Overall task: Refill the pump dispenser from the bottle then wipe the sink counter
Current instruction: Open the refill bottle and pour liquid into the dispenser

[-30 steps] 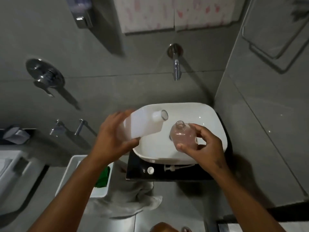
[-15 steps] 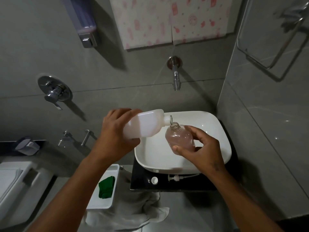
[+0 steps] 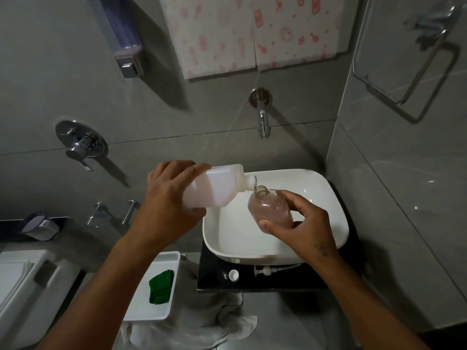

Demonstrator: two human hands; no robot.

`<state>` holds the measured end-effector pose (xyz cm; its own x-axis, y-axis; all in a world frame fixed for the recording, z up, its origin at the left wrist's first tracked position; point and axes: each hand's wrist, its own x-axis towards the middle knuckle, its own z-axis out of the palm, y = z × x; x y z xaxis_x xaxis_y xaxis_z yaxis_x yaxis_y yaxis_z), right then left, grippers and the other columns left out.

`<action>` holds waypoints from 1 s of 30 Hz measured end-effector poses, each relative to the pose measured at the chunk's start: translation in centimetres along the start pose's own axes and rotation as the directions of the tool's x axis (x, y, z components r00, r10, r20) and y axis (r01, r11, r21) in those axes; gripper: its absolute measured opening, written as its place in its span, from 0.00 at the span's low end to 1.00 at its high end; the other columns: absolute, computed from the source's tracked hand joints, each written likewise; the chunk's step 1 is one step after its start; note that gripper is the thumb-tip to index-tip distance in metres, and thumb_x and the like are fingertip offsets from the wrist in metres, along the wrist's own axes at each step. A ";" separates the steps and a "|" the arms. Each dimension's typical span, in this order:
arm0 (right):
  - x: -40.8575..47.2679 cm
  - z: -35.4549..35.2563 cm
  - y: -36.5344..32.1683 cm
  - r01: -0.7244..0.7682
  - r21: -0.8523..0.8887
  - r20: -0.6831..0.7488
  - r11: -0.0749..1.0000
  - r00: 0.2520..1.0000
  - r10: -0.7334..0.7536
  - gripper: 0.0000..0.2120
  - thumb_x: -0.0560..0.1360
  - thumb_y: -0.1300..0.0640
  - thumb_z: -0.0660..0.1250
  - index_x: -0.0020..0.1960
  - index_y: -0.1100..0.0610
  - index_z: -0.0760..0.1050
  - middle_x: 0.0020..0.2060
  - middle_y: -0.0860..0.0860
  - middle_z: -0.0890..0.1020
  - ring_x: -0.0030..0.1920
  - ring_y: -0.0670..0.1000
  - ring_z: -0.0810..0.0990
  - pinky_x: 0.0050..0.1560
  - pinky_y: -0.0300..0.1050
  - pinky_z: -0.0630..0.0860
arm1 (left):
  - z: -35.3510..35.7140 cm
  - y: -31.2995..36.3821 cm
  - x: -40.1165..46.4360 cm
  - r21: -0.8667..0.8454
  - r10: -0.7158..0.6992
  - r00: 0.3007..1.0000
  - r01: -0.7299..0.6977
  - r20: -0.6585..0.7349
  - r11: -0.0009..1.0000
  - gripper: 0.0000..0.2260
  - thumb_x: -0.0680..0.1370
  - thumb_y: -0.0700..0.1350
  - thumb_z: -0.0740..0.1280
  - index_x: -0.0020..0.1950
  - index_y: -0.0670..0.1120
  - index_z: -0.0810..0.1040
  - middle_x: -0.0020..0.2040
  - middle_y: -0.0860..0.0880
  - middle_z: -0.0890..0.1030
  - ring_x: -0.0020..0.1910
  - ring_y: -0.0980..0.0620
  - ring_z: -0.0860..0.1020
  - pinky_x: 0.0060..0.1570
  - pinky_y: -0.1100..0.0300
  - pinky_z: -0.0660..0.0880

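My left hand [image 3: 169,198] grips a white translucent refill bottle [image 3: 217,185], tipped on its side with its open mouth against the neck of the dispenser bottle [image 3: 269,207]. My right hand [image 3: 300,228] holds that clear, pinkish dispenser bottle upright over the white sink basin [image 3: 227,233]. A thin stream seems to run between the two mouths. The pump head [image 3: 265,270] and a small white cap [image 3: 233,274] lie on the black counter [image 3: 212,276] in front of the basin. A folded green cloth [image 3: 161,286] rests in a white tray [image 3: 174,258] left of the counter.
A chrome tap [image 3: 262,122] juts from the grey tiled wall above the basin. A wall soap dispenser [image 3: 126,46] hangs upper left, a towel ring [image 3: 417,72] on the right wall. A toilet [image 3: 27,286] stands at left; a white towel [image 3: 202,322] hangs below the counter.
The refill bottle's mouth came down onto the dispenser's neck and tilted into pouring. The view shifted up, so hands and basin sit lower in frame.
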<state>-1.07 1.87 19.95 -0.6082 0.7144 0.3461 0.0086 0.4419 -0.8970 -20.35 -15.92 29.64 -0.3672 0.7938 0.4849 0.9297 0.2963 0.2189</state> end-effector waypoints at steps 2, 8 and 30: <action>0.0 0.0 -0.2 0.011 -0.002 0.001 1.000 1.000 -0.011 0.27 0.59 0.39 0.79 0.56 0.30 0.75 0.52 0.26 0.80 0.56 0.36 0.80 0.48 0.44 0.85 | -0.2 0.2 0.0 0.016 -0.002 1.000 0.002 0.009 1.000 0.37 0.58 0.35 0.85 0.67 0.41 0.81 0.61 0.37 0.81 0.60 0.31 0.76 0.58 0.35 0.71; 0.1 0.3 -0.3 0.028 0.016 -0.008 0.999 1.000 -0.028 0.27 0.59 0.39 0.79 0.56 0.28 0.74 0.53 0.27 0.80 0.56 0.36 0.80 0.45 0.35 0.83 | -0.6 0.4 0.1 0.057 0.003 1.000 -0.004 0.014 0.998 0.36 0.59 0.36 0.85 0.67 0.41 0.81 0.61 0.37 0.81 0.60 0.32 0.76 0.59 0.35 0.70; -0.1 0.5 -0.6 0.034 0.059 0.000 0.998 0.999 -0.034 0.27 0.60 0.40 0.79 0.56 0.30 0.75 0.53 0.27 0.81 0.57 0.36 0.80 0.44 0.31 0.81 | -1.3 1.0 0.2 0.144 0.034 0.999 -0.034 -0.001 0.989 0.36 0.59 0.37 0.85 0.66 0.41 0.82 0.60 0.37 0.82 0.59 0.30 0.77 0.59 0.35 0.69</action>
<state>-1.37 1.26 20.32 -0.6082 0.6989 0.3762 -0.0592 0.4328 -0.8996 -19.51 -16.16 31.05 -0.3352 0.8030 0.4928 0.9362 0.3427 0.0782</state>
